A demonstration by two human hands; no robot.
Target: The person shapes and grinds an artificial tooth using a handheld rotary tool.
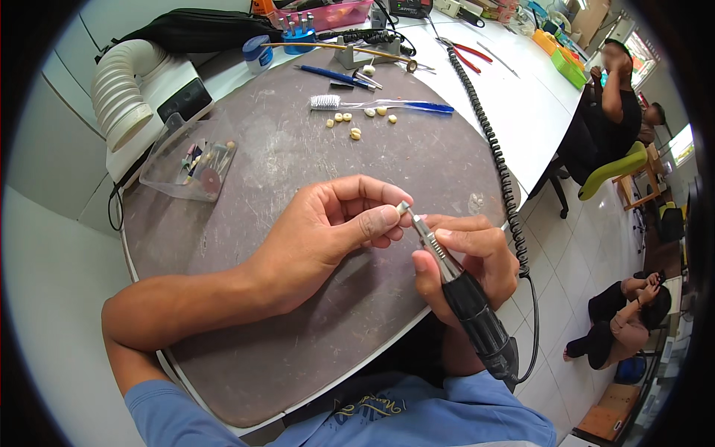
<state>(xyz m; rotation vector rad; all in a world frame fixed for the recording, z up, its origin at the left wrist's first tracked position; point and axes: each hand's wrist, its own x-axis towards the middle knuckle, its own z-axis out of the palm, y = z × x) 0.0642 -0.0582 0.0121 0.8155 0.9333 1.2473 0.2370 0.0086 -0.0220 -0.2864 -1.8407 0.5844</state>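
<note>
My left hand (320,223) pinches a small pale dental crown (403,207) between thumb and forefinger, over the middle of the work board. Most of the crown is hidden by the fingertips. My right hand (480,261) is wrapped round a black and silver rotary handpiece (477,309), its thin tip pointing up at the crown. Whether the tip touches the crown is too small to tell. Several cream tooth-shaped crowns (355,134) lie farther off on the board, near a clear and blue toothbrush (387,104).
The brown scratched board (275,164) bears a clear plastic box of small burs (190,167) at left, beside a white suction hose (123,97). A coiled cord (488,127) runs down the right. Red-handled pliers (468,56) and a blue pen (335,76) lie behind. Other people sit at right.
</note>
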